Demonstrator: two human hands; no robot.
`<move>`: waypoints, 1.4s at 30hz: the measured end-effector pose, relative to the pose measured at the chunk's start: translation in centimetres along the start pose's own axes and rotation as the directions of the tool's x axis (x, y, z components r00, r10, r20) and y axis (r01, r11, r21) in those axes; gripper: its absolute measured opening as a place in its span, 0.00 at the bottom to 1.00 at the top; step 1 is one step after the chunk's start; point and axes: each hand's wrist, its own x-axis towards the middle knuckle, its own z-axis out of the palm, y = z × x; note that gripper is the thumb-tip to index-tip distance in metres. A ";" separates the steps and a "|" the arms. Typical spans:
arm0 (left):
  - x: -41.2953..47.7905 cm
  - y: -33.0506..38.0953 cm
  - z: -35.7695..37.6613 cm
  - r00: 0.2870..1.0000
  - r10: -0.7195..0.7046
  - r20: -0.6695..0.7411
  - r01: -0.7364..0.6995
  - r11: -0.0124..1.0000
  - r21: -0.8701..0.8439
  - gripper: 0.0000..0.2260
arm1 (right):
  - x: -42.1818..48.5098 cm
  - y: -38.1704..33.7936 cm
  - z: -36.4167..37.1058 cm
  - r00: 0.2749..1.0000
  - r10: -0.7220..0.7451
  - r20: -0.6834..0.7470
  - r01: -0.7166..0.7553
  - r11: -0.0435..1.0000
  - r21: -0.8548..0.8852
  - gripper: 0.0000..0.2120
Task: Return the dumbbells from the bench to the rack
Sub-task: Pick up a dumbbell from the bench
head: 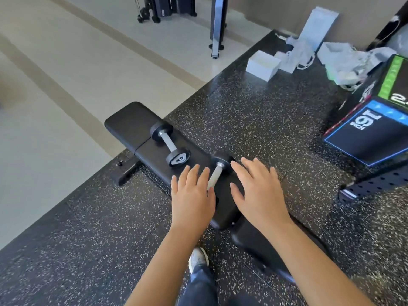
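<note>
A black padded bench (130, 127) runs from centre left toward me. Two black dumbbells with silver handles lie on it. The far dumbbell (169, 145) rests mid-bench, untouched. The near dumbbell (217, 171) lies between my hands, its near end hidden under my left hand. My left hand (192, 195) hovers flat over that end, fingers spread. My right hand (256, 191) is spread just right of the handle, fingertips beside the far weight head. Neither hand grips anything. No rack shows clearly.
Speckled black rubber flooring (254, 111) surrounds the bench; pale floor lies left. A black plyo box (375, 129) with blue and green faces stands at right, with a perforated black base below it. White boxes and bags (309, 54) sit at the back. My shoe (197, 259) is below the bench.
</note>
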 end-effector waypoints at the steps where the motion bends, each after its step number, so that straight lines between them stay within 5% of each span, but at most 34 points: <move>1: 1.0 -0.4 0.6 1.000 -0.005 0.001 0.005 1.000 0.005 0.21 | 1.2 0.3 0.8 1.000 -0.012 0.009 0.012 1.000 0.004 0.23; 12: 4.7 -2.2 9.4 0.946 -0.307 0.107 0.305 0.952 0.033 0.20 | 8.7 6.7 12.0 0.950 -0.275 0.147 0.261 0.959 0.109 0.21; 24: 1.5 -3.1 21.5 0.809 -0.557 0.191 0.550 0.830 0.093 0.21 | 9.0 12.3 27.0 0.709 -0.600 0.371 0.557 0.799 0.226 0.22; 34: 0.5 -3.2 29.0 0.759 -0.635 0.143 0.634 0.771 0.059 0.24 | 9.5 13.4 34.5 0.642 -0.653 0.402 0.554 0.757 0.345 0.28; 42: 0.1 -3.7 32.1 0.752 -0.652 0.094 0.644 0.758 0.109 0.25 | 10.7 13.2 37.6 0.518 -0.679 0.520 0.540 0.731 0.417 0.22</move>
